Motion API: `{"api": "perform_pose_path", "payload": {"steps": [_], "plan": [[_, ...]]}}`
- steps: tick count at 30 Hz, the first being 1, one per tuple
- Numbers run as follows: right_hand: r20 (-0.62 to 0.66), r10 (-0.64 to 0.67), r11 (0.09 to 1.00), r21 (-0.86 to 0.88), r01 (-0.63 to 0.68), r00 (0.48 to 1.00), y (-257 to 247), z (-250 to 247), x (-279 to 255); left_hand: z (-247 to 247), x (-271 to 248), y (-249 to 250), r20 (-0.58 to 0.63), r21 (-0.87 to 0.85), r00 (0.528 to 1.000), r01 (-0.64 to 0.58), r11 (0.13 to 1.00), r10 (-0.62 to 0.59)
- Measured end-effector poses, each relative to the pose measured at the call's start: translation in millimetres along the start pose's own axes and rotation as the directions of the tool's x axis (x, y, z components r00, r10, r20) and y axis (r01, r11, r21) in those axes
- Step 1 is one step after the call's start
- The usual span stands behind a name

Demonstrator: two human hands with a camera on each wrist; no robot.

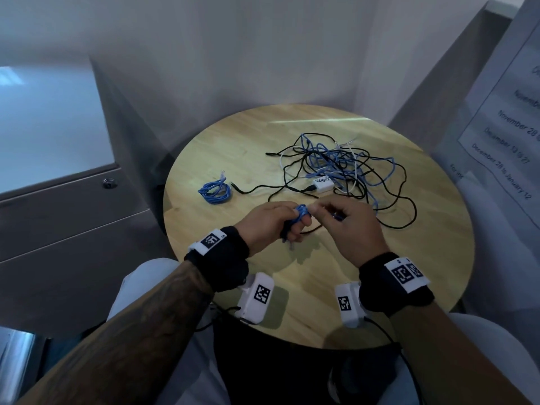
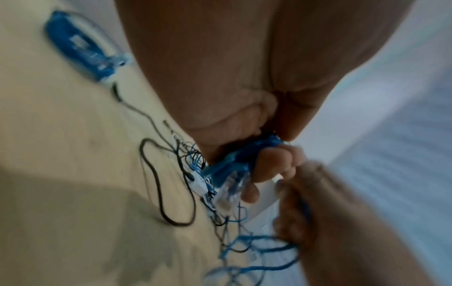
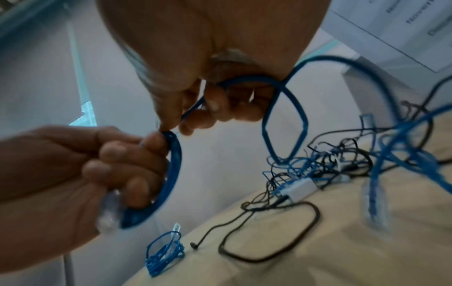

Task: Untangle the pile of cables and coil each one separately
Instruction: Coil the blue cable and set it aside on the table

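Left hand point(image 1: 267, 225) curls round small blue cable coil point(image 1: 301, 213) above round table point(image 1: 321, 287); right hand point(image 1: 349, 226) pinches its free strand. 1 finished blue coil point(image 1: 215, 190) lies left of tangled pile point(image 1: 342, 168).

We record a pale, light-wood table point(image 1: 380, 287) with visible grain. On it the pile point(image 1: 339, 168) mixes blue, black and white cables around a white adapter point(image 1: 323, 184). The finished coil point(image 1: 215, 192) is blue with a clear plug. The loops point(image 3: 171, 174) wound on the fingers are the same blue, also ending in a clear plug. Both wristbands point(image 1: 225, 255) are black, carrying white tags printed with black square codes. The wall notice point(image 1: 508, 112) is white with black lettering.
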State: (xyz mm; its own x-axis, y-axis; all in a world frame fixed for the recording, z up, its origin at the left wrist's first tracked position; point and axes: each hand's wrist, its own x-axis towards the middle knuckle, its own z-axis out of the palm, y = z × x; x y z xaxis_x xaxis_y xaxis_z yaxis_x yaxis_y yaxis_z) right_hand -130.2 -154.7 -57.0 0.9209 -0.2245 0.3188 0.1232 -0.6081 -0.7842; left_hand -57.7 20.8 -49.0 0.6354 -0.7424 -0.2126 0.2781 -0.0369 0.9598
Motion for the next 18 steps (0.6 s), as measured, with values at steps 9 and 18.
{"api": "perform_pose_path", "payload": {"steps": [9,18], "plan": [[0.265,0.138,0.982,0.090,-0.166,0.954,1.3,23.1,-6.6,-12.7,-7.2,15.0,0.045,-0.724,0.998,0.000,0.690,0.047],[0.387,0.010,0.993,-0.112,0.036,0.922,-16.2,22.0,-18.5,-19.5,5.6,8.7,-0.300,-0.703,0.949,-0.291,0.649,0.101]]}}
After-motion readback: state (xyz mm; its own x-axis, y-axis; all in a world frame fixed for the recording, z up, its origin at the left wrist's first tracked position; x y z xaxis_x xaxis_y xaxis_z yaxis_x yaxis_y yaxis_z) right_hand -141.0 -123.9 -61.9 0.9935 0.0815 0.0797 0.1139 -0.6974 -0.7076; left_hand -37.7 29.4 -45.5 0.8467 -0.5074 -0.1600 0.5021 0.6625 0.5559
